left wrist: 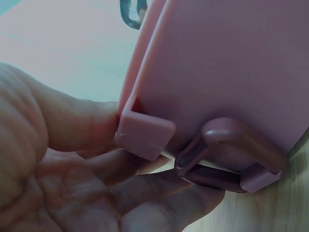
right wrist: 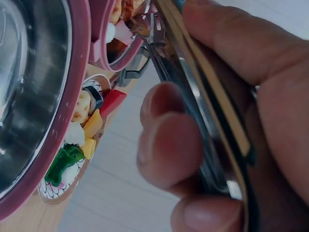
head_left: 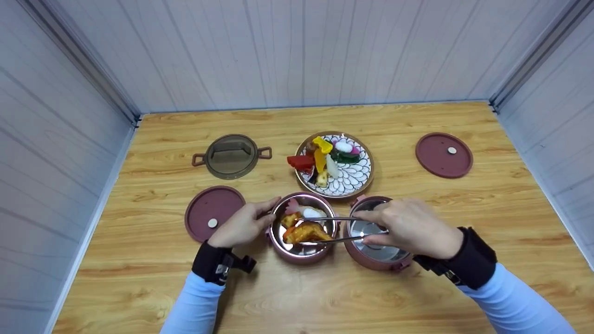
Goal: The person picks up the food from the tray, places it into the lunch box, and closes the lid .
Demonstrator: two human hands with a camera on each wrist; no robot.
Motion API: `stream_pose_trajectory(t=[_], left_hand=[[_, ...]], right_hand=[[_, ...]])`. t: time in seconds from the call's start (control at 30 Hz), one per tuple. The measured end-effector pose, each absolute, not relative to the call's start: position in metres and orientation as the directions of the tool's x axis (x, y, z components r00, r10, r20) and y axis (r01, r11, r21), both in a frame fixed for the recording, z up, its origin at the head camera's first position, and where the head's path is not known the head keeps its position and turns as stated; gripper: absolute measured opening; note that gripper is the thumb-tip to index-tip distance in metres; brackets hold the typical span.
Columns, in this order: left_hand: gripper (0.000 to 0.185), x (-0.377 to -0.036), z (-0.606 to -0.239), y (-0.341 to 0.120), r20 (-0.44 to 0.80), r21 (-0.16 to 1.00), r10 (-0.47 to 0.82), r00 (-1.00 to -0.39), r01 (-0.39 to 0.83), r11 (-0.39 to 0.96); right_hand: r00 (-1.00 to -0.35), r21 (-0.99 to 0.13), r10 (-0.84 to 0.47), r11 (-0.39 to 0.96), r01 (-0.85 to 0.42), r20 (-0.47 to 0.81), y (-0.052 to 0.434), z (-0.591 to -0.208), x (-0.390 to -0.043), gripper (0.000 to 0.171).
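My left hand (head_left: 262, 217) grips the side of a pink steel-lined container (head_left: 301, 253) that holds food pieces. In the left wrist view its fingers (left wrist: 77, 128) curl against the pink wall (left wrist: 227, 63) beside a clasp (left wrist: 231, 157). My right hand (head_left: 378, 227) pinches metal tongs (head_left: 341, 229) that reach left into that container. The tongs' two arms lie on either side of an orange fried piece (head_left: 304, 232). In the right wrist view the tongs (right wrist: 193, 92) run between my thumb and fingers. A second pink container (head_left: 371, 262), with nothing in it, stands under my right hand.
A patterned plate (head_left: 352, 183) with several vegetable pieces stands just behind the containers. Two pink lids (head_left: 213, 211) (head_left: 443, 154) lie at the left and far right. A glass lid with handles (head_left: 231, 156) sits at back left. Grey walls enclose the wooden table (head_left: 297, 297).
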State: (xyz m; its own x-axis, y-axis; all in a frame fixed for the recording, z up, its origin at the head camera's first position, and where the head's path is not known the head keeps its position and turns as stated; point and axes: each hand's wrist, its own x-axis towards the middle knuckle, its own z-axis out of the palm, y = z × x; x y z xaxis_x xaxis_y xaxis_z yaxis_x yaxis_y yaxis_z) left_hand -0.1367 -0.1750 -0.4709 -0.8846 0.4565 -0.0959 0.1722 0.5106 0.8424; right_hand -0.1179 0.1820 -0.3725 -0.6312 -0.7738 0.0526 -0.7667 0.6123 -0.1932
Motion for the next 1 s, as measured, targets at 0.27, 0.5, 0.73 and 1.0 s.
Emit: stream_pose_trajectory(t=[0.27,0.5,0.73,1.0], left_hand=[[0.048,-0.136,-0.471,-0.175,-0.099,0.845,0.452,-0.887,0.165,0.508],[0.047,-0.136,-0.47,-0.175,-0.106,0.833,0.442,-0.891,0.163,0.529],[0.047,-0.135,-0.47,-0.175,-0.112,0.844,0.44,-0.891,0.149,0.516],[0.047,-0.137,-0.471,-0.175,-0.1,0.846,0.446,-0.889,0.16,0.509]], right_hand=[[-0.644,-0.252,-0.764,0.615,-0.747,0.041,0.179,-0.374,-0.126,0.055],[-0.664,-0.234,-0.748,0.648,-0.725,-0.014,0.184,-0.372,-0.129,0.046],[-0.57,-0.214,-0.819,0.545,-0.81,0.071,0.187,-0.373,-0.133,0.037],[-0.461,-0.146,-0.862,0.439,-0.887,0.21,0.19,-0.379,-0.138,0.035]])
